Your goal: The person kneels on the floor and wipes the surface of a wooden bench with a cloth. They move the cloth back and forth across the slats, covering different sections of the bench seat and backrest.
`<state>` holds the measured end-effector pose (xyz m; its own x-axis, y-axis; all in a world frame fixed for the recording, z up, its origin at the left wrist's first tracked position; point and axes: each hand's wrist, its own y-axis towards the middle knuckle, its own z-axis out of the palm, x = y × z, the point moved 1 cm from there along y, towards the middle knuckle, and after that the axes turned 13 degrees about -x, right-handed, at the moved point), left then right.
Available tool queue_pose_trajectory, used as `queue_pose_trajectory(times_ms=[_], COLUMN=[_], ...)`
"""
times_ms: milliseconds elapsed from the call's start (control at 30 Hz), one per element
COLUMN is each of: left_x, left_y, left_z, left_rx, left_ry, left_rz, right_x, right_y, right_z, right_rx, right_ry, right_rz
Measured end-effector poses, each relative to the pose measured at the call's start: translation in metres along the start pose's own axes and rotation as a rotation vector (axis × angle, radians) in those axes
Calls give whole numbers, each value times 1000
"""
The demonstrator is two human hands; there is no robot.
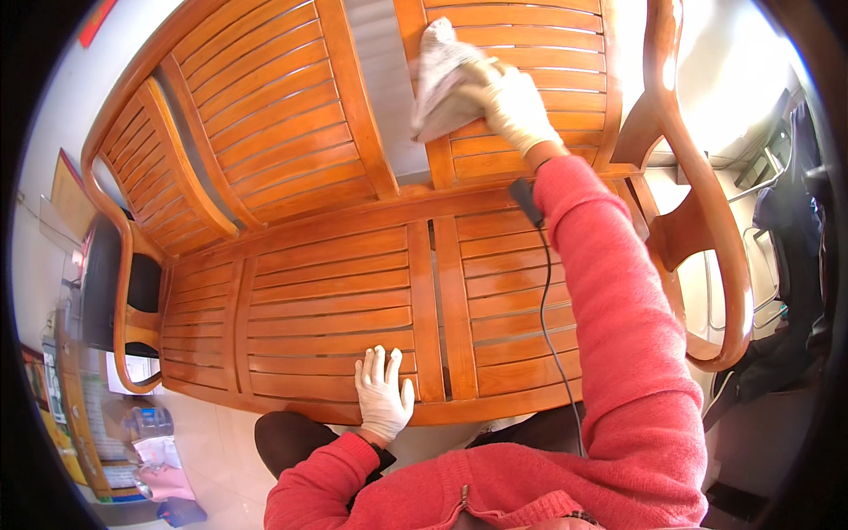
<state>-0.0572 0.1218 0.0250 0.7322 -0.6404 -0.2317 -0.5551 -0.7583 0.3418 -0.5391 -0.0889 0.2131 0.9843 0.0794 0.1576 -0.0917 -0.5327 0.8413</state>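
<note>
My right hand (507,96), in a pale glove, grips a light grey-white cloth (440,83). The cloth lies against the right-hand slatted panel of the wooden bench's backrest (563,79) and partly over the gap beside it. Gloved as well, my left hand (383,395) rests palm down with its fingers apart on the front of the slatted seat (324,305). It holds nothing. The bench is glossy orange-brown wood. A black cable with a small dark box (527,202) hangs along my right forearm and crosses in front of the seat.
Curved wooden armrests rise at the right (719,265) and left (122,291) ends of the bench. Beyond the right one are metal-framed chairs with dark clothing (795,199). A large clear water bottle (149,422) and bags (165,480) stand on the pale tiled floor (225,457) at left.
</note>
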Motion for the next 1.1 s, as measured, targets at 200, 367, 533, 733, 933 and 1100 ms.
queue_pose_trajectory(times_ms=[200, 367, 533, 733, 933, 1100], left_x=[0, 2, 3, 3, 5, 6], left_y=[2, 2, 2, 1, -2, -3], left_z=[-3, -3, -2, -2, 0, 2], left_rx=[8, 14, 26, -14, -23, -34], left_ry=[-21, -23, -23, -32, -55, -40], left_rz=[10, 10, 6, 11, 20, 27], right_x=[-173, -290, -170, 44, 73, 28], right_y=[-14, -38, 33, 45, 12, -20], right_z=[-24, -47, 12, 74, 87, 51], right_rx=[-458, -370, -163, -256, -103, -243], right_ry=[-46, -254, -531, -157, -99, -199], right_rz=[589, 866, 646, 68, -44, -139])
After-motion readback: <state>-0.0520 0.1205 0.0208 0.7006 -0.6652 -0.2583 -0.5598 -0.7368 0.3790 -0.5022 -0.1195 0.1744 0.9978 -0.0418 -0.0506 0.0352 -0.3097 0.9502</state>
